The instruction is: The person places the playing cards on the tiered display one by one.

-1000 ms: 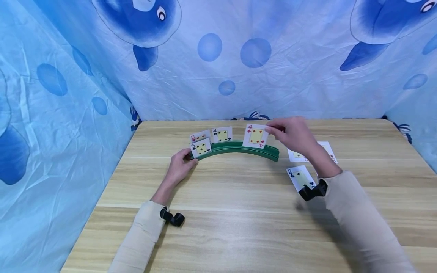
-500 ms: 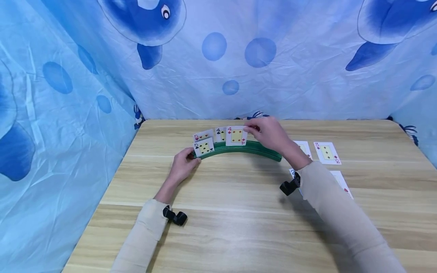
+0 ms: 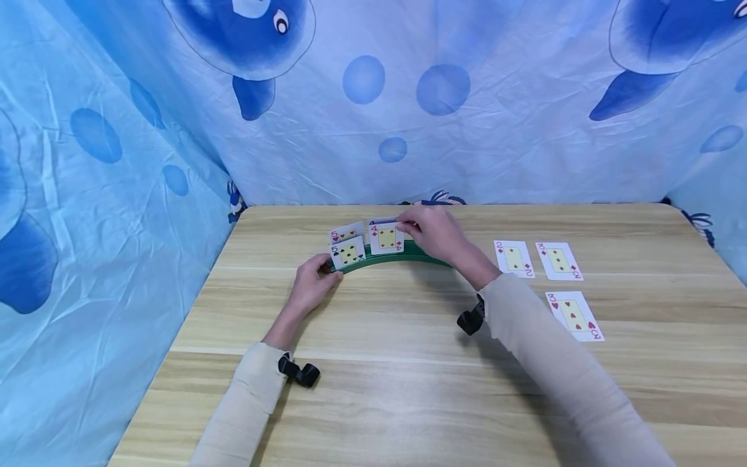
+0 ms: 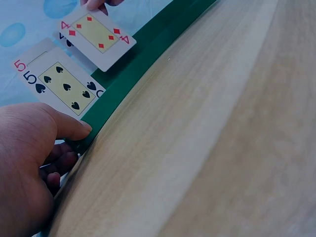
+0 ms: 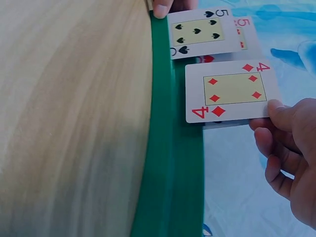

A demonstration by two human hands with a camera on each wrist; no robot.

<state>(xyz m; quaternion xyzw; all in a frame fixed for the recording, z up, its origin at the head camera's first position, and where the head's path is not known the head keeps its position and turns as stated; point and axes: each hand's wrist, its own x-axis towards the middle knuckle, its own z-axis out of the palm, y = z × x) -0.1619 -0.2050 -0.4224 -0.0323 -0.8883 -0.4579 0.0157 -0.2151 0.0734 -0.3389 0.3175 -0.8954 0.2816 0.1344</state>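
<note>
Blue cloth [image 3: 438, 155] printed with whales and bubbles hangs close along the far edge of the wood-grain surface [image 3: 385, 402], and more of it slopes past the left edge. Wide wood grain runs from the curved green card holder [image 5: 173, 177] to the near side, giving both forearms room. At the holder's left end, the left hand [image 3: 310, 285] pinches the rim, thumb on the front and fingers curled underneath.

The right hand [image 3: 436, 232] is closed on a corner of the four of diamonds [image 3: 386, 238], thumb on its face. That card stands tilted over the holder in front of a mostly covered black four [image 4: 65, 40]; whether its lower edge sits in a slot, I cannot tell. Only a narrow gap parts it from the five of spades [image 3: 348, 253], which overlaps the five of hearts [image 3: 347, 231] behind.

Rightward, the holder runs on behind the right hand. Past its end lie the two of diamonds [image 3: 513, 259] and three of diamonds [image 3: 559, 261], side by side and apart, with the three of hearts [image 3: 574, 316] nearer the person, just beside the right sleeve [image 3: 560, 357].
</note>
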